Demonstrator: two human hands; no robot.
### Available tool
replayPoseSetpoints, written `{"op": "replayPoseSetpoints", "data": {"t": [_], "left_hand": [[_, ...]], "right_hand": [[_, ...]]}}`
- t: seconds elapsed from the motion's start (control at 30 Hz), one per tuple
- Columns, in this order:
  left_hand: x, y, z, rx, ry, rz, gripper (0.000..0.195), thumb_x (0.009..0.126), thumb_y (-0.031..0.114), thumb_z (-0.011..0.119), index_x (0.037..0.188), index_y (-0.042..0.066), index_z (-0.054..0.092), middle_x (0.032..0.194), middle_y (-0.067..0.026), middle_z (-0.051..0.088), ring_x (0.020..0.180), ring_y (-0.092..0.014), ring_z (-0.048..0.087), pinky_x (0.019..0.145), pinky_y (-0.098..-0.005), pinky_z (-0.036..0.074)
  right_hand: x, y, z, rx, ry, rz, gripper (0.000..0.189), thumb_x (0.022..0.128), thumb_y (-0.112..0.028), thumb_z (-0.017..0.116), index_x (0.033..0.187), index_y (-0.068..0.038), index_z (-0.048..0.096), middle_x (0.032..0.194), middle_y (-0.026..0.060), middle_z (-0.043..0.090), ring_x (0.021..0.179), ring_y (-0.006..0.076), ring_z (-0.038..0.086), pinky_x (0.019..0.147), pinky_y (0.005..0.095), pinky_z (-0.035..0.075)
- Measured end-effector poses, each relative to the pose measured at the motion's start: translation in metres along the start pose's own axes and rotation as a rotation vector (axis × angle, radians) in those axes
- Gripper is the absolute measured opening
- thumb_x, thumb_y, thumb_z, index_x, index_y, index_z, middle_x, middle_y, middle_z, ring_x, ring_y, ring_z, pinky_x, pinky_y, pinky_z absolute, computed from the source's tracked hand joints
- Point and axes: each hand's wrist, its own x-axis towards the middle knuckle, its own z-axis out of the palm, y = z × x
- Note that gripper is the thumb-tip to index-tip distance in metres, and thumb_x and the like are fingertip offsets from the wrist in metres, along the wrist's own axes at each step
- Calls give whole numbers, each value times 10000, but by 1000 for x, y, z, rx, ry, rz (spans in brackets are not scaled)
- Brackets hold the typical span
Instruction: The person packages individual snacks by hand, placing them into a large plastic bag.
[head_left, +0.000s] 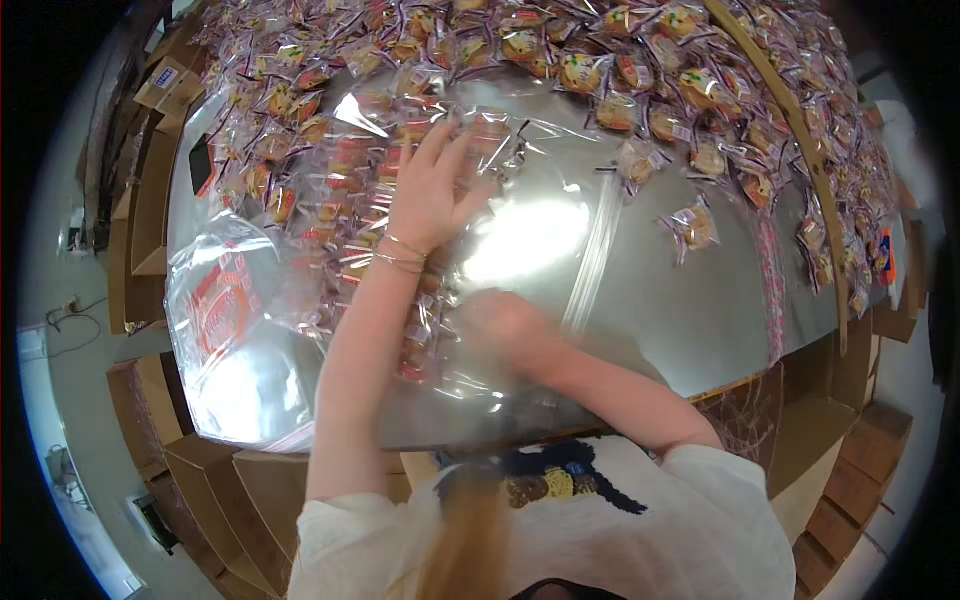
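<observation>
My left hand (435, 184) lies with spread fingers on a large clear plastic bag (491, 139) filled with rows of small wrapped snacks (349, 180). To its lower right, my right hand (502, 322) is blurred and bent near the bag's right side; whether it grips the film cannot be told. A stack of flat clear plastic bags (225, 315) with red printing lies left of my left forearm. Right of the hands, a bundle of clear plastic strips (596, 255) rests on the metal tabletop (660, 315), and a single wrapped snack (691, 227) lies farther right.
Many loose wrapped snacks (585, 71) are heaped along the table's far side. A long wooden strip (806, 150) crosses the heap at right. Pink strips (770, 285) hang over the near edge. Open cardboard boxes (202, 480) stand around the table, with brown cartons (855, 480) at lower right.
</observation>
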Motion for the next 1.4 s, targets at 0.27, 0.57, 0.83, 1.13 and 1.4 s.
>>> {"op": "replayPoseSetpoints", "data": {"t": [0.27,0.57,0.83,1.13,1.4], "left_hand": [[-33,78,-11,463,-425,271,601,740,243,604,1306,168,417,1401,-94,304,1299,-344,255,1001,-595,224],[-56,68,13,469,-253,96,558,789,131,551,1301,299,402,1398,-35,330,1302,-294,273,966,-637,271],[-55,73,5,405,-278,97,414,862,300,455,1274,262,430,1363,-92,374,1296,-337,276,976,-658,208],[-12,56,19,489,-260,-51,481,872,318,460,1337,238,367,1405,-101,312,1312,-355,232,1019,-603,193],[-80,68,1,334,-242,228,548,777,168,573,1285,312,428,1372,-1,382,1289,-263,307,1019,-545,265]], "right_hand": [[-9,10,-10,-187,-553,-65,227,844,-123,472,1038,-58,570,1024,121,564,1003,305,530,815,391,469],[-82,75,-174,-520,-425,-78,210,738,-139,618,939,-109,565,989,56,563,910,258,558,768,357,474],[-71,83,-177,-508,-574,-194,112,705,-105,638,793,-69,579,835,47,542,798,241,537,699,341,443],[-295,-17,-177,-184,-927,465,143,754,-184,535,728,-59,602,767,116,577,814,298,551,708,413,446],[-135,-1,-212,-761,-306,-102,382,715,-124,561,1096,-106,573,1157,74,558,1037,295,546,946,399,398]]}}
